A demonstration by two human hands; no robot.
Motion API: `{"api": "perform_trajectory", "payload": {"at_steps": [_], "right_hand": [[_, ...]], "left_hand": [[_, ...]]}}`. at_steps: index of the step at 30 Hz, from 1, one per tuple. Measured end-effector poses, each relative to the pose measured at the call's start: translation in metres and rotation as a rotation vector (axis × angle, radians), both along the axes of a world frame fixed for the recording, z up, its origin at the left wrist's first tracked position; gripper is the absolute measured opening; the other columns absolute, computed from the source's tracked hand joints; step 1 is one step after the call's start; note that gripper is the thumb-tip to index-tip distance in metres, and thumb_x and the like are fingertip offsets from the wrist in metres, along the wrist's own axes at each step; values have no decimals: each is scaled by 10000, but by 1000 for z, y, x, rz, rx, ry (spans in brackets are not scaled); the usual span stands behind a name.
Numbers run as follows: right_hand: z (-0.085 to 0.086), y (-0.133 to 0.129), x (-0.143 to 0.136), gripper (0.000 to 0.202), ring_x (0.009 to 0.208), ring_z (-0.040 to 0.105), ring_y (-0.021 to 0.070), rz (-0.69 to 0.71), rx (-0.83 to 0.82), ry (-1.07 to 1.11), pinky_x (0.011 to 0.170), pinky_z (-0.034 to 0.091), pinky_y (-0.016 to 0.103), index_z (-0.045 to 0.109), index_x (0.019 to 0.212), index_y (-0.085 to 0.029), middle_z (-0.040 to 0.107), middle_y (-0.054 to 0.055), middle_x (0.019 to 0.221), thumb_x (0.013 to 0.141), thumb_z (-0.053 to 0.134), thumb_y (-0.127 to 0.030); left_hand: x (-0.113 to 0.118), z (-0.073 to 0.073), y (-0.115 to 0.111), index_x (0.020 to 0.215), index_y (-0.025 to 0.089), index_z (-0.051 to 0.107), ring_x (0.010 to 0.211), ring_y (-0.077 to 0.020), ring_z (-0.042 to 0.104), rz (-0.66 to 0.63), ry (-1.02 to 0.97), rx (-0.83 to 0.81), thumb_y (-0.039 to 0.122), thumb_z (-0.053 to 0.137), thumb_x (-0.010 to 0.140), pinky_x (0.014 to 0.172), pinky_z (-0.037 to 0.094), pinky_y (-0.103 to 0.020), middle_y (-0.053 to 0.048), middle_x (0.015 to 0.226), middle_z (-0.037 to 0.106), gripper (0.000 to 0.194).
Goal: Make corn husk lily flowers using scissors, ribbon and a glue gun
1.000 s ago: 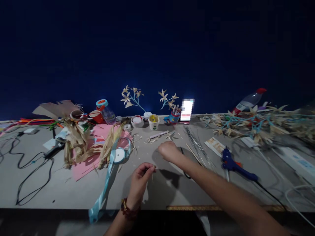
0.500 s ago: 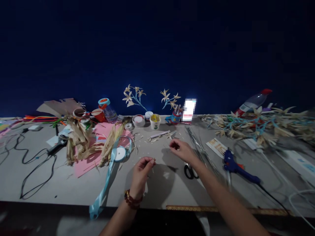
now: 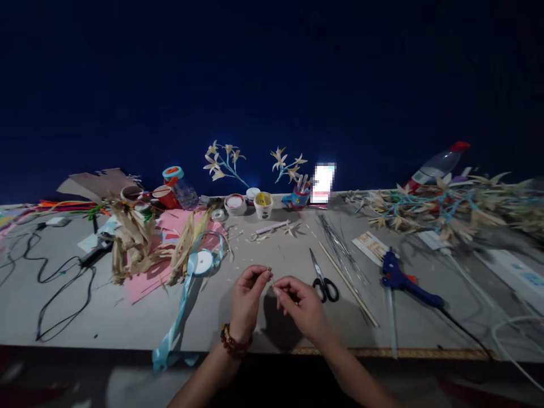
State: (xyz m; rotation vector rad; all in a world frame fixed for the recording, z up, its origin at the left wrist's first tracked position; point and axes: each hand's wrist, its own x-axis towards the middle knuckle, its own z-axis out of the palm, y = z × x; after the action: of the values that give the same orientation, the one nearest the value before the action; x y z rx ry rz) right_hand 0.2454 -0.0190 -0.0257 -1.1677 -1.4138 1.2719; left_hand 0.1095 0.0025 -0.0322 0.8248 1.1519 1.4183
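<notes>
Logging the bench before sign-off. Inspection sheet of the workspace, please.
Surface: grey tabletop, pale scraps scattered on it.
Job's things: small pale piece in the fingers; details too small to tell.
Clutter: husks and ribbon spool left; scissors, metal wires, blue glue gun right.
Grippers: left hand pinches the piece; right hand close beside it, grip unclear.
Cables: black cable looped left; glue-gun cord and white cable right.
Surroundings: dark blue wall; other people: nothing seen.
</notes>
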Motion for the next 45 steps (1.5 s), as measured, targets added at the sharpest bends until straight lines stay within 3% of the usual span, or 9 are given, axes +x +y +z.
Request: {"api": "perform_trajectory", "payload": {"at_steps": [9, 14, 23, 33, 45], "right_hand": [[7, -4, 5, 201, 523, 538, 119, 1, 7, -16, 492, 430, 211, 652, 894, -189, 587, -25, 593, 908, 588, -379], [13, -8, 4, 184, 549, 551, 127, -20, 66, -52, 498, 437, 214, 657, 856, -190, 584, -18, 594, 906, 583, -350], [15, -8, 2, 204, 508, 528, 116, 2, -15, 21, 476, 424, 210, 650, 868, -184, 584, -25, 580, 895, 597, -379], [17, -11, 0, 197, 501, 514, 110, 19, -47, 48, 474, 416, 206, 644, 853, -190, 570, -35, 571, 880, 602, -381], [23, -10, -1, 166, 488, 487, 99, 24, -78, 92, 468, 371, 199, 646, 798, -187, 539, -50, 537, 849, 617, -343]], "left_hand": [[1, 0, -9, 915, 196, 749, 912, -178, 648, 6, 6, 41, 281, 771, 748, 854, 497, -300, -53, 947, 742, 188], [1, 2, -7, 911, 199, 752, 844, -157, 630, 12, 22, 66, 274, 771, 752, 803, 495, -278, -42, 926, 721, 176], [0, 10, -14, 912, 215, 741, 893, -160, 617, -5, 141, 197, 224, 713, 817, 815, 488, -256, -29, 909, 667, 100], [3, 3, -18, 887, 202, 733, 783, -155, 619, 20, 11, 184, 333, 706, 824, 757, 497, -279, -30, 857, 656, 149], [0, 7, -16, 827, 205, 714, 763, -135, 615, -25, -160, 103, 309, 780, 748, 746, 497, -264, -6, 812, 658, 147]]}}
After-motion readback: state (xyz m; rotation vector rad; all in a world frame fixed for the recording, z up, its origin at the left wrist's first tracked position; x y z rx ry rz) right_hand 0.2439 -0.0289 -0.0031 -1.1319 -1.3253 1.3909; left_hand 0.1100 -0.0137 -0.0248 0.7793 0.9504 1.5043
